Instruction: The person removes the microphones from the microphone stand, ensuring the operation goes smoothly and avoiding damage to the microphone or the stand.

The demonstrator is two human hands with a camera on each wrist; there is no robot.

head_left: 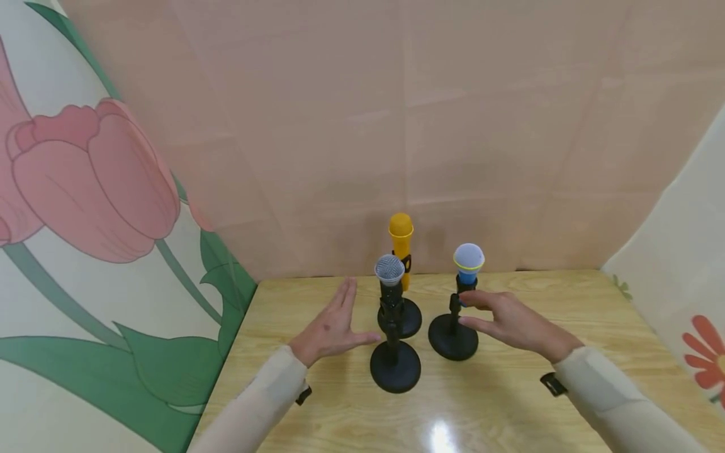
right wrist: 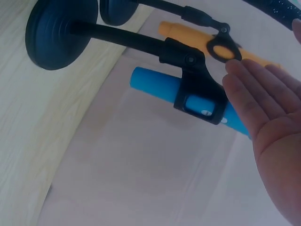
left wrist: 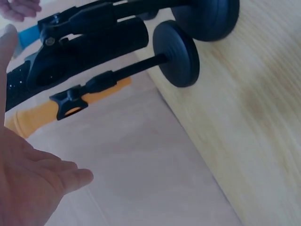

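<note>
Step in hand, by judgement: arranging three microphones on stands, with the hands at either side of the group. The next move seems to call for a careful grip on a post, or a clean withdrawal without knocking one over.

Far left: panel (head_left: 68, 189), white, printed with pink tulips and green leaves.

Left hand (head_left: 331, 330): fingers straight and released, thumb spread towards the front stand (head_left: 395, 372); grasps nothing. Whether the thumb touches, I cannot tell. Sleeve (head_left: 255, 396) of pale cloth.

Front microphone (head_left: 389, 269): silver mesh ball on a dark tube, clipped to the front stand; black, round disc base, slim post.

Yellow microphone (head_left: 401, 226): behind the front one; domed head, smooth tapering body, plastic by its look. Its rear stand (head_left: 413, 319) is black, with a loop-shaped clip and a disc base.

Blue microphone (head_left: 469, 257): right of both; pale rounded head, yellow ring, smooth blue tube within a windowed black clip. Right-hand stand (head_left: 452, 345): of the same disc-and-post pattern.

Right hand (head_left: 512, 321): just beside the blue microphone, fingers extended, thumb apart, clenched on nothing; contact I cannot confirm.

Beneath all: table (head_left: 334, 421), pale wood grain, glossy enough to throw a highlight. Behind: pinkish sheet (head_left: 317, 126), creased in folds.

Far right: pale panel bearing a red flower (head_left: 708, 355).
</note>
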